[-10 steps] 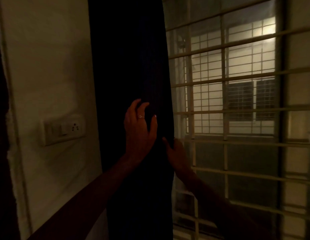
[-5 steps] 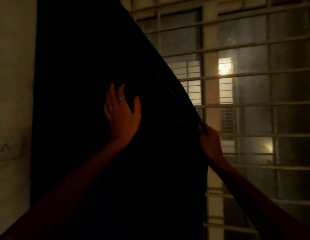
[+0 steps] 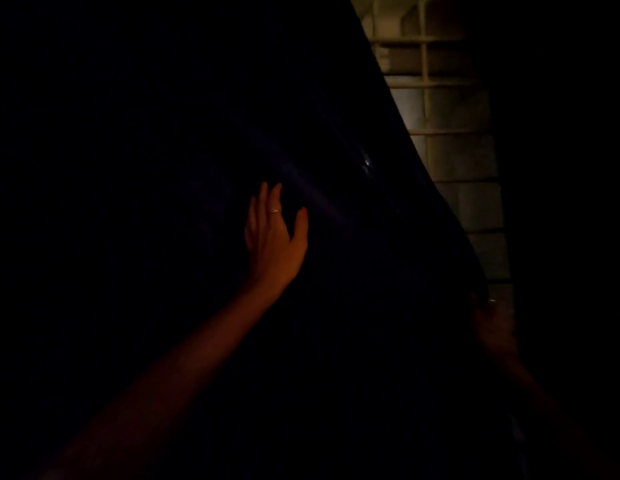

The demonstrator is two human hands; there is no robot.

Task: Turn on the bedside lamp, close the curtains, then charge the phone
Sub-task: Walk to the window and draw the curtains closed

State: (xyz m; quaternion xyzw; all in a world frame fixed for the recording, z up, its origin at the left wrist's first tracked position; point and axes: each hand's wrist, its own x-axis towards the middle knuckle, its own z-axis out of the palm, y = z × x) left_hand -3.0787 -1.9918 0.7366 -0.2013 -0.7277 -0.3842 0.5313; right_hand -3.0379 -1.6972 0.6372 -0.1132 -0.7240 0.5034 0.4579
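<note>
The curtain (image 3: 197, 133) is filling nearly the whole view as a dark sheet, hanging with its long axis vertical, while its free edge is slanting from the upper middle down toward the lower right. Only 1 narrow strip of the barred window (image 3: 450, 133) is showing between that edge and the darkness on the right.

The left hand (image 3: 272, 237) is lying flat against the cloth with fingers spread and thumb out, gripping nothing; it is probably pressing the fabric to steady it and keep it from bunching as it is drawn across. A ring (image 3: 274, 211) is glinting on 1 finger. The right hand (image 3: 492, 323) is sitting at the curtain's lower leading edge, very dim; it seems to be closed around the hem, likely pulling it rightward, which would explain the slanted edge, though the fingers are too dark to read surely.

Judging by the strip left uncovered, the curtain step is nearly done. The lamp and phone are not showing here.
</note>
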